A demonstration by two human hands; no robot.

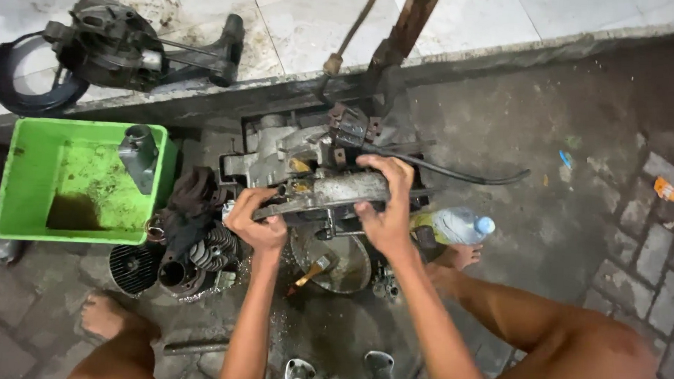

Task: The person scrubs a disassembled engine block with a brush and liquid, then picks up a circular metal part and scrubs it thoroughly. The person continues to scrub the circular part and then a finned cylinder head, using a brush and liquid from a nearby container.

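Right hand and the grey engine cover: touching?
Touching. In the head view the right hand wraps its fingers over the top edge of the grey engine cover, with the left hand gripping its other end.

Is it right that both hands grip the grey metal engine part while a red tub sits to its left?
Not quite: the tub is green, not red, as the head view shows. Left hand and right hand do grip the grey metal engine part.

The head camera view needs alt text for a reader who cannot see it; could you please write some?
Seen from above, a squatting person's left hand and right hand grip a grimy metal engine part over a dismantled engine on dirty pavement. A green plastic tub sits to the left, a plastic bottle to the right.
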